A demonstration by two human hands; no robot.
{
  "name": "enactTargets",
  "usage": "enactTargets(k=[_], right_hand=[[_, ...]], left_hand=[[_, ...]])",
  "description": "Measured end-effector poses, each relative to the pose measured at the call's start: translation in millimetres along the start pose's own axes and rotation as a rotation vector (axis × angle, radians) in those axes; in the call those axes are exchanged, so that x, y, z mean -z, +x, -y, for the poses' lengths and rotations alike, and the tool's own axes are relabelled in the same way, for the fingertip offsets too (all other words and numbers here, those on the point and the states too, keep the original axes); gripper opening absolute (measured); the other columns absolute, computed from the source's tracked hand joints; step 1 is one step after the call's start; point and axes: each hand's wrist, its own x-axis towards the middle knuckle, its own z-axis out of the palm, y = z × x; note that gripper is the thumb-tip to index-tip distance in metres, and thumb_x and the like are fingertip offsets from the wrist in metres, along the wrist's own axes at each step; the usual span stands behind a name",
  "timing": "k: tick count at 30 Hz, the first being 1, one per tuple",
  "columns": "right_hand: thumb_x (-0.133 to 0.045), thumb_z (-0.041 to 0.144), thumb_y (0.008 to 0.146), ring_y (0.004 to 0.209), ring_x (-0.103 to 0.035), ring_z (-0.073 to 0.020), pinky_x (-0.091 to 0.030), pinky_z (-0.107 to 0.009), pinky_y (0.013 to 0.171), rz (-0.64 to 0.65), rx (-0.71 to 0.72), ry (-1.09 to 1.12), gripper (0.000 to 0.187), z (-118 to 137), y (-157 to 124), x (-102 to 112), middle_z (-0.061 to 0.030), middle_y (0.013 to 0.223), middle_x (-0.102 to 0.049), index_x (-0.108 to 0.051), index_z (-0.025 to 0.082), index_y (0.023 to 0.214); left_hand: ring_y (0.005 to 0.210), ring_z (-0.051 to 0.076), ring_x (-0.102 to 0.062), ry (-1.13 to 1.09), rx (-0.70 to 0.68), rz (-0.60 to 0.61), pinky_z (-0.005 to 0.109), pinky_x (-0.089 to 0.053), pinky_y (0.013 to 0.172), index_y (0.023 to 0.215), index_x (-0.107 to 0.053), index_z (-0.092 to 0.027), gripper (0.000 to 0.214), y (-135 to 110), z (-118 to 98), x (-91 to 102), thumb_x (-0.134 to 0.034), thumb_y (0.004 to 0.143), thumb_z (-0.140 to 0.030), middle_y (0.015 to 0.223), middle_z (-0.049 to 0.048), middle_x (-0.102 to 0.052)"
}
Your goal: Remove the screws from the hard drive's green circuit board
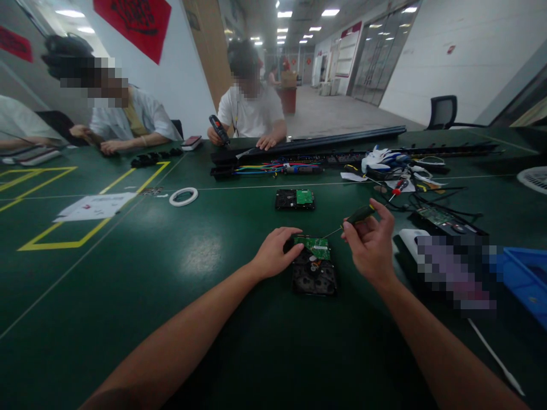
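Note:
A hard drive point(315, 279) lies on the table in front of me, its green circuit board point(318, 247) facing up at the far end. My left hand point(277, 251) grips the drive at its far left corner, thumb on the board and fingers along the far edge. In my right hand point(371, 242) is a screwdriver point(361, 214) with a dark green and yellow handle. Its thin shaft slants down left to the board's far edge; whether the tip touches a screw is too small to tell. Beyond lies a second hard drive point(294, 199), apart from both hands.
Right of me are a blue bin point(523, 282), a blurred-out device with a white cable, and an electronic unit point(448, 222). Gloves point(380, 159), cables and a red screwdriver point(399, 187) lie behind. Co-workers sit opposite, one holding a power screwdriver point(219, 130). A white ring point(183, 197) lies left.

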Motion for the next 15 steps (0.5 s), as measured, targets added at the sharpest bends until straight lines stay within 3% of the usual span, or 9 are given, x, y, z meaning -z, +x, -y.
enactTargets(k=[7, 15], right_hand=[[-0.069, 0.037, 0.093, 0.089, -0.073, -0.027, -0.068, -0.052, 0.08, -0.034, 0.086, -0.141, 0.077, -9.8, -0.9, -1.9, -0.0084, 0.118, -0.067, -0.028, 0.04, 0.158], [-0.069, 0.037, 0.095, 0.087, -0.073, -0.0252, -0.067, -0.054, 0.085, 0.015, 0.121, -0.166, 0.073, -7.3, -2.2, -10.2, -0.0066, 0.117, -0.065, -0.031, 0.039, 0.157]], left_hand=[[0.124, 0.027, -0.064, -0.009, -0.068, 0.046, 0.048, -0.05, 0.111, 0.134, -0.065, -0.028, 0.034, 2.5, 3.5, -0.1, -0.064, 0.101, -0.034, 0.134, 0.0063, -0.07], [0.119, 0.024, -0.067, -0.087, -0.072, 0.044, 0.045, -0.054, 0.107, 0.123, -0.07, -0.027, 0.025, 7.5, 5.0, 0.3, -0.066, 0.099, -0.029, 0.126, 0.0065, -0.072]])
